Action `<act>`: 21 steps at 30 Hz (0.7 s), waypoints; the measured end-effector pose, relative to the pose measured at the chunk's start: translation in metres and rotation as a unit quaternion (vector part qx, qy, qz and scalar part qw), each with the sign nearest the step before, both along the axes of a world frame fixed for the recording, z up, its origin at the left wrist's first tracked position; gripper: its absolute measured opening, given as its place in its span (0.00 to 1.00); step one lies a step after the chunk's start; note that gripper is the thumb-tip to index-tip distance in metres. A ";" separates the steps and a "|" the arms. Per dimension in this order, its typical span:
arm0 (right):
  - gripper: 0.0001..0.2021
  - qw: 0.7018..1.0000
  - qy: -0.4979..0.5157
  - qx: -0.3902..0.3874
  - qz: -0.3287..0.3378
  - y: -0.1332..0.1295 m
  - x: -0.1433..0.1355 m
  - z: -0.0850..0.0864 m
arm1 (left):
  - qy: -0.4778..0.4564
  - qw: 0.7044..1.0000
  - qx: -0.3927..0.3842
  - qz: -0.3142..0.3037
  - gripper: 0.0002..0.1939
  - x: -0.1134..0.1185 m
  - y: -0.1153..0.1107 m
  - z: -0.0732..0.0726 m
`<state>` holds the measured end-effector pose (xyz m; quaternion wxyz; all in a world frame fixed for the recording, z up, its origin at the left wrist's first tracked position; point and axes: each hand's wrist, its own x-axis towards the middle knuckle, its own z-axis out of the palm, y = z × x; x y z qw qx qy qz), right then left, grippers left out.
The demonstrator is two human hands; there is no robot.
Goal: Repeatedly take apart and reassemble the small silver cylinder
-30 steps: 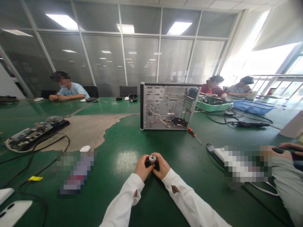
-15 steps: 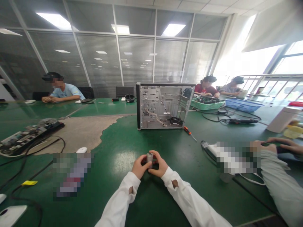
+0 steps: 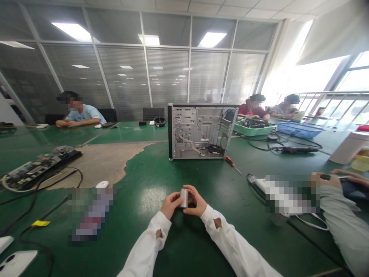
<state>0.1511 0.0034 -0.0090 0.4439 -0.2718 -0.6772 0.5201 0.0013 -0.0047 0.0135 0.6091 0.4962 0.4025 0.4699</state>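
Observation:
A small silver metal cylinder (image 3: pixel 183 197) stands roughly upright between my two hands, just above or on the green table; I cannot tell which. My left hand (image 3: pixel 172 204) has its thumb pressed across the near side, with the fingers curled around behind. From the other side, my right hand (image 3: pixel 196 201) grips it too, index finger over the top edge and thumb low down. Part of the cylinder is covered by the fingers. Beyond the hands stands an opened computer case (image 3: pixel 198 132), its bare metal inside and some cables showing.
An orange-handled screwdriver (image 3: pixel 233 164) lies by the case. To the left are a circuit assembly (image 3: pixel 43 165), black cables and a white phone (image 3: pixel 19 263). A power strip (image 3: pixel 261 184), a green basket (image 3: pixel 253 130) and a blue basket (image 3: pixel 300 130) sit right. A co-worker's sleeve (image 3: pixel 340 215) is close by.
The cylinder has turned in my fingers, so a smooth, shiny side now faces me. My right hand has opened out slightly to the right. The view has shifted a little.

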 end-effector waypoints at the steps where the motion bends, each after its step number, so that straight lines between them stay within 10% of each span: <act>1: 0.39 1.000 0.009 -0.006 0.007 0.000 -0.001 0.000 | -0.018 1.000 -0.021 -0.001 0.13 0.000 0.000 0.000; 21: 0.40 0.997 0.041 -0.041 0.047 -0.002 -0.003 0.003 | -0.194 0.969 -0.142 -0.057 0.13 -0.001 -0.004 0.002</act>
